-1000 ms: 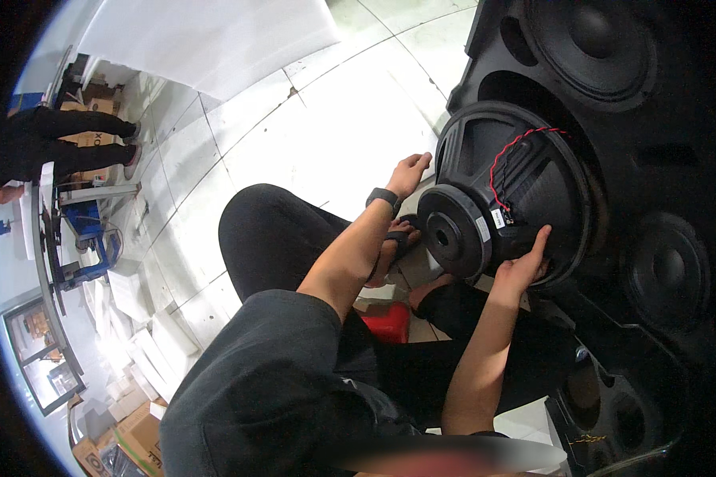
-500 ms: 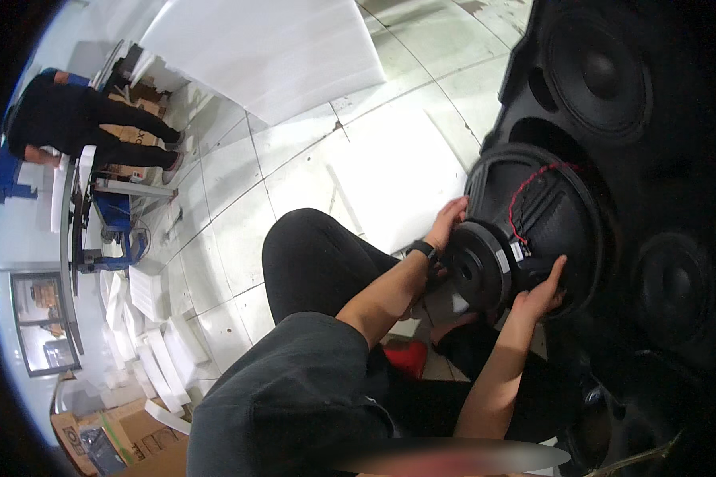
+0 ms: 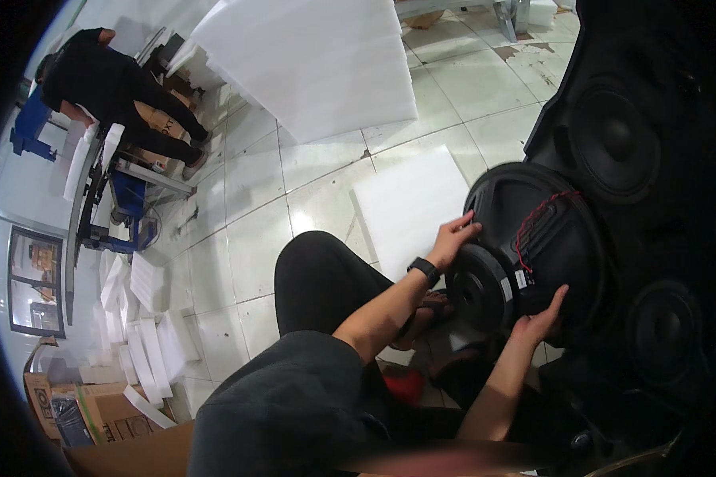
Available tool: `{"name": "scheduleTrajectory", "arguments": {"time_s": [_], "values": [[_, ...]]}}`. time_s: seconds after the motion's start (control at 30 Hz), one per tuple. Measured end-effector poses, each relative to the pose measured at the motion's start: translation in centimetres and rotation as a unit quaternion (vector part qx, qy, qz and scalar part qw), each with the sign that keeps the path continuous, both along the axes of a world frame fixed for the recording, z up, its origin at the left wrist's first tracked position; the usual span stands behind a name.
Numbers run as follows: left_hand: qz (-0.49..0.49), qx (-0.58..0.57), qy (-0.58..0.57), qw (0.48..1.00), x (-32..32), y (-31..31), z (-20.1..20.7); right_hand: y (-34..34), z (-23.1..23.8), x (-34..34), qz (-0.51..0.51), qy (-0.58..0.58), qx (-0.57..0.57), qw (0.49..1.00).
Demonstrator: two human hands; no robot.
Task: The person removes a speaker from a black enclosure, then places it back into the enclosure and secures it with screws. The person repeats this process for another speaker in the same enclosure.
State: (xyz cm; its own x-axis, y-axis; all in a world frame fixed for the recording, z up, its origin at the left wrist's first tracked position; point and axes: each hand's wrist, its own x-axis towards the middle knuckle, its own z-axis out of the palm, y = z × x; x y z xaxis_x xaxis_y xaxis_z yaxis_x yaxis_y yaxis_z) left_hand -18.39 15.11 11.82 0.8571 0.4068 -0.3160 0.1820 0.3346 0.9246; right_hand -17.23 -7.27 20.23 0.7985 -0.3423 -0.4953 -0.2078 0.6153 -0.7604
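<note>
Between my hands is a large black speaker driver (image 3: 561, 230), with its ribbed basket and round magnet (image 3: 473, 290) turned toward me. A twisted red wire (image 3: 525, 226) runs across its back to a terminal beside a small white label. My left hand (image 3: 456, 238), with a dark watch on the wrist, grips the basket's edge above the magnet. Lower down, my right hand (image 3: 539, 319) supports the rim, thumb up and its other fingers partly hidden. Directly behind the driver stands a big black speaker cabinet (image 3: 569, 127), fitted with other round drivers (image 3: 616, 143).
A white foam sheet (image 3: 410, 203) lies on the tiled floor, and a tall foam stack (image 3: 318, 63) stands beyond it. Foam strips (image 3: 147, 358) and cardboard boxes (image 3: 115, 409) are at the lower left. Another person (image 3: 107, 83) works at a bench, far left.
The view has shifted, so the surroundings sit differently. The driver covers more of the dark opening above it in the cabinet. My left fingers have moved slightly along the basket; both hands keep their hold.
</note>
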Motion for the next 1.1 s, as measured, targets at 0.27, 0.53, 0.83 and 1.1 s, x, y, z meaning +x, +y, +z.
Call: {"name": "scheduleTrajectory", "arguments": {"time_s": [0.27, 0.53, 0.83, 1.1], "values": [[0.024, 0.051, -0.013, 0.998, -0.8, 2.4, 8.0, 1.6, 5.5, -1.7, 0.049, -0.025, 0.022, 0.998], [0.018, 0.086, -0.038, 0.995, -2.1, 2.3, 11.0, 1.4, 9.7, -2.6, 0.036, 0.002, -0.023, 0.999], [-0.004, 0.022, 0.017, 1.0, -3.7, 4.2, 9.1, 2.1, 11.9, -6.0, 0.019, -0.025, -0.024, 0.999], [0.188, 0.14, 0.654, 0.72, -11.4, 5.2, -0.6, 3.0, 13.4, -6.5, -0.021, -0.035, -0.014, 0.999]]}}
